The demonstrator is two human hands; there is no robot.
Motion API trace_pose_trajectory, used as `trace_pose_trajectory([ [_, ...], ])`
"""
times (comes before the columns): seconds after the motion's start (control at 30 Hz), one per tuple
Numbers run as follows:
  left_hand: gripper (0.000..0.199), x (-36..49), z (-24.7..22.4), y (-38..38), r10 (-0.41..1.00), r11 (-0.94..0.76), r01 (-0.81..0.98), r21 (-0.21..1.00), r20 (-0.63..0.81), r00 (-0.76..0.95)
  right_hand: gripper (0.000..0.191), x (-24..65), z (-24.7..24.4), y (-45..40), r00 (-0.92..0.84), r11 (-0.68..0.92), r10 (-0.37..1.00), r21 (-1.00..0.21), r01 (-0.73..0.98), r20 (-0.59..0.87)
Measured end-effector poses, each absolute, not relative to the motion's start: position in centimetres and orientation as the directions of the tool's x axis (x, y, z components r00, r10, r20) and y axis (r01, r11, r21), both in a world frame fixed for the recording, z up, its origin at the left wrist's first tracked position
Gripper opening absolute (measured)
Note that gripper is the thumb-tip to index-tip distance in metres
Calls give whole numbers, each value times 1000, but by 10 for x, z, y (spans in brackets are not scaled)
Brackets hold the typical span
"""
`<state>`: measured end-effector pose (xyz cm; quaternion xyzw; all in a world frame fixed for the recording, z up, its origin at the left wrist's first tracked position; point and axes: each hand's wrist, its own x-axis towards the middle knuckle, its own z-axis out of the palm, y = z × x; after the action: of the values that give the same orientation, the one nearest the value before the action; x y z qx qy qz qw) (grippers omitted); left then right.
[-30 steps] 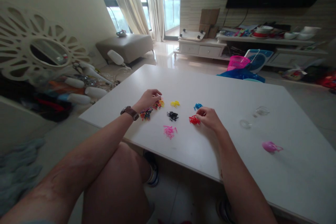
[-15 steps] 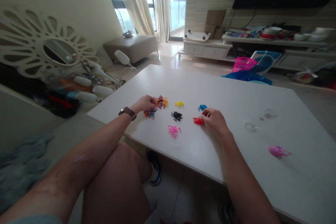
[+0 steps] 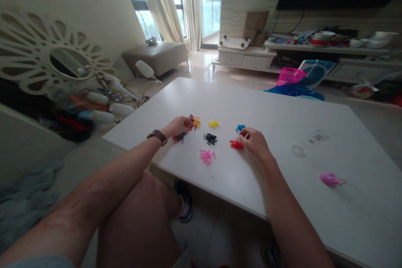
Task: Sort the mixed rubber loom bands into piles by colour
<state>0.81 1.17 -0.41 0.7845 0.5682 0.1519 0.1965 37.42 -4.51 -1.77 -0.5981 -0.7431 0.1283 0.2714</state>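
My left hand, with a brown-strapped watch on the wrist, has its fingers pinched at a mixed pile of small coloured rubber bands; part of the pile shows below the hand. My right hand is closed, thumb and fingertips together, just beside the red rubber bands and below the blue ones. Whatever is between the fingers of either hand is too small to make out. Between the hands lie separate piles of yellow bands, black bands and pink bands.
Everything lies on a white table. Towards its right side are a clear container, a clear round piece and a pink pouch-like item. A pink basket stands beyond the far edge, and a lamp fixture is left of the table.
My left hand has shifted slightly right, over the mixed pile. My right hand stays by the red bands, its fingertips raised slightly. The view has shifted a little.
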Motion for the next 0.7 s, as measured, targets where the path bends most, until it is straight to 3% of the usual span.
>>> trace_pose_trajectory([
  [0.4, 13, 6, -2, 14, 956, -268, 822, 503, 33, 292, 10, 373, -17, -45, -161, 267, 957, -512, 816, 241],
  [0.7, 19, 4, -5, 14, 946, -297, 833, 467, 23, 325, 9, 371, -17, -46, -177, 268, 959, -504, 821, 221],
])
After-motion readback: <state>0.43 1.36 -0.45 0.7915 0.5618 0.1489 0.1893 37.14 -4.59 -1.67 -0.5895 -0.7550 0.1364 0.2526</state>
